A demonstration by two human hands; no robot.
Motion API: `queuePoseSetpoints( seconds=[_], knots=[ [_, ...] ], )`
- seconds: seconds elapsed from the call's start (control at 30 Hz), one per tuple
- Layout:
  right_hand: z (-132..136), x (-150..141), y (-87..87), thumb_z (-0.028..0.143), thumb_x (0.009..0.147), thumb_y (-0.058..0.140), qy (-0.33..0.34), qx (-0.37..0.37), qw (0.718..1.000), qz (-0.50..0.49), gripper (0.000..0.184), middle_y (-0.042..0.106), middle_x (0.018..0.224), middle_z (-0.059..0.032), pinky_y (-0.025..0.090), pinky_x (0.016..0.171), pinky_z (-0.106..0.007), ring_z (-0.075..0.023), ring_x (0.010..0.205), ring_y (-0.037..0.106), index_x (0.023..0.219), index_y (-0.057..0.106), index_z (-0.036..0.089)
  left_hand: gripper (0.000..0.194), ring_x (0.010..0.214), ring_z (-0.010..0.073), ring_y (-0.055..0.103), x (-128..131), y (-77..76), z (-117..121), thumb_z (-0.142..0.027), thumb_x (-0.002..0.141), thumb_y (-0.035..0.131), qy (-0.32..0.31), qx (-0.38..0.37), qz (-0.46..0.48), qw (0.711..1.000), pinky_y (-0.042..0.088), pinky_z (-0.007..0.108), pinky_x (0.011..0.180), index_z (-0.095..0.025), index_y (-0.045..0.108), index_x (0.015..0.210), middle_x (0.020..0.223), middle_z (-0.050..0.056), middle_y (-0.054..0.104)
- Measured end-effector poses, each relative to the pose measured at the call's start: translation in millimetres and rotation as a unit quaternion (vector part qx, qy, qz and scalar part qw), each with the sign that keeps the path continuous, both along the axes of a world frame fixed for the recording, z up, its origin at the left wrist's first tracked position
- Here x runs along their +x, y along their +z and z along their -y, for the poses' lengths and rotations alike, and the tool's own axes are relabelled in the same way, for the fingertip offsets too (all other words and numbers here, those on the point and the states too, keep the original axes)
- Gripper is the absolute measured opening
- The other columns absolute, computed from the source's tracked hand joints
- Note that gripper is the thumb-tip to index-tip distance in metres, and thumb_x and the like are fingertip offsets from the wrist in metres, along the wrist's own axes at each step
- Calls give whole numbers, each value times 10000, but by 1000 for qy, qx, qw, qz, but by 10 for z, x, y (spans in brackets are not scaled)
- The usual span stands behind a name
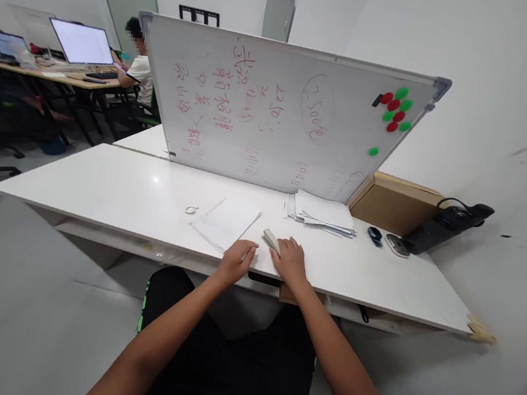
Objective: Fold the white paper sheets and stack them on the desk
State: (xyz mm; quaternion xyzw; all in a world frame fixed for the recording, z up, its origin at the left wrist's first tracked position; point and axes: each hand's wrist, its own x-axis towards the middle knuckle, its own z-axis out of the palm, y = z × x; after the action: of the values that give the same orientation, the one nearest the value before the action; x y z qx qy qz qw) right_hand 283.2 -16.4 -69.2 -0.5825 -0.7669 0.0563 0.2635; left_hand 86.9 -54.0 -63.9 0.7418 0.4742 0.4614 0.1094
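Near the front edge of the white desk, my left hand point(237, 262) is closed beside the lower right corner of a few thin paper sheets point(223, 223). What its curled fingers hold, if anything, is too small to make out. Just to its right, my right hand point(290, 261) grips the near end of a light grey stapler point(270, 240), whose far end points away toward the whiteboard. The stapler rests on or close to the desktop; its near end is hidden by my fingers. Left of the sheets lies a small white coiled item point(190, 210).
A whiteboard point(273, 116) with red writing and magnets stands along the desk's back. A paper stack point(323, 211), a cardboard box point(393, 203), a black bottle point(445, 228), a mouse point(397, 245) and a dark small object point(375, 235) are at right. A person point(141, 76) sits far left.
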Motion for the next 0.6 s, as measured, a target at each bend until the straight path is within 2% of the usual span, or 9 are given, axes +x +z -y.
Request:
queuePoseSetpoints(
  seconds=[0.07, 0.13, 0.17, 0.23, 0.33, 0.5, 0.6],
  knots=[
    [-30, 117, -40, 344, 898, 471, -15, 24, 998, 59, 312, 621, 1153, -157, 318, 984, -507, -349, 1233, 426, 1141, 579, 180, 316, 917, 183, 658, -149, 21, 50, -351, 962, 362, 65, -7, 49, 997, 520, 340, 842, -209, 642, 926, 910, 52, 705],
    [-106, 247, -72, 336, 910, 439, -37, 26, 997, 69, 290, 617, 1133, -162, 328, 970, -507, -348, 1227, 418, 1107, 575, 174, 276, 952, 208, 651, -360, 51, 40, -371, 939, 419, 134, -7, 29, 991, 507, 365, 872, -218, 647, 967, 932, 54, 707],
    [-150, 302, -85, 336, 911, 428, -59, 25, 996, 65, 282, 612, 1123, -170, 329, 965, -512, -353, 1225, 412, 1082, 575, 167, 272, 1051, 233, 620, -472, 60, 15, -396, 909, 477, 140, -13, -22, 990, 475, 391, 935, -220, 639, 1038, 1040, 67, 694],
    [-231, 372, -111, 341, 909, 411, -109, 22, 992, 52, 282, 592, 1119, -195, 318, 959, -537, -377, 1234, 386, 1036, 568, 145, 428, 1271, 294, 463, -668, 55, -47, -474, 837, 569, 125, -54, -136, 981, 371, 447, 1051, -213, 593, 1176, 1296, 93, 581],
    [-293, 386, -150, 353, 908, 387, -137, 14, 990, 38, 292, 566, 1128, -219, 308, 940, -564, -401, 1223, 374, 1017, 546, 133, 566, 1378, 301, 311, -809, 4, -105, -523, 836, 548, 110, -119, -238, 958, 240, 480, 1122, -212, 503, 1307, 1453, 82, 427],
    [-272, 348, -161, 374, 909, 357, -134, 19, 990, 37, 261, 583, 1057, -184, 327, 900, -540, -341, 1047, 475, 960, 512, 171, 513, 1385, 264, 307, -752, -53, -87, -495, 891, 467, 136, -129, -250, 950, 196, 459, 1139, -251, 474, 1343, 1465, 46, 412],
    [-256, 336, -128, 371, 909, 355, -140, 16, 989, 41, 244, 585, 1045, -170, 326, 899, -519, -324, 1025, 482, 946, 500, 177, 505, 1382, 262, 314, -736, -51, -71, -494, 903, 444, 137, -123, -244, 952, 195, 455, 1139, -250, 477, 1344, 1464, 41, 412]
  ],
)
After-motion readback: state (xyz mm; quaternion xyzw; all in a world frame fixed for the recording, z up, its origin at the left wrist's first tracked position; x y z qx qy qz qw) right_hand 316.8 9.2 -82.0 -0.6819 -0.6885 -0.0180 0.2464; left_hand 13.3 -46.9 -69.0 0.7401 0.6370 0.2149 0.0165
